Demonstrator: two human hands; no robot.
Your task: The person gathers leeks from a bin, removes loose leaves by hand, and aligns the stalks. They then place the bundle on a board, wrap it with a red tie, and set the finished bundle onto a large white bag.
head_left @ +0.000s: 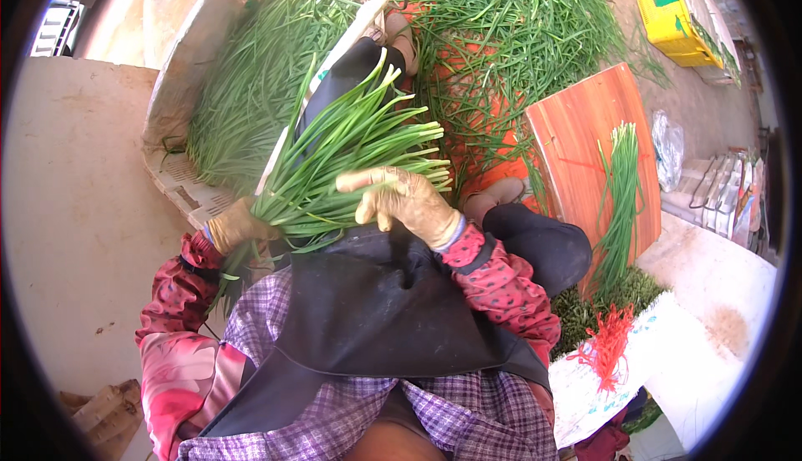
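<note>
A thick bunch of green chives (351, 152) lies across my lap, its pale cut ends fanned toward the upper right. My left hand (241, 225), in a tan glove, is closed around the lower part of the bunch, and its leaf tips hang below the wrist. Above the stems is my right hand (409, 202), also gloved, with the index finger stretched out and the other fingers bent and apart. It appears to hold nothing; whether it touches the stems I cannot tell. A smaller bundle of chives (620, 202) rests on a reddish wooden board (576, 144) to my right.
A white plastic crate (167, 85) of loose chives stands at the left. More chives (526, 27) are heaped on an orange sheet ahead. Red ties (608, 348) lie on a white sack (643, 377) at the lower right. A yellow crate (660, 10) is at the far right.
</note>
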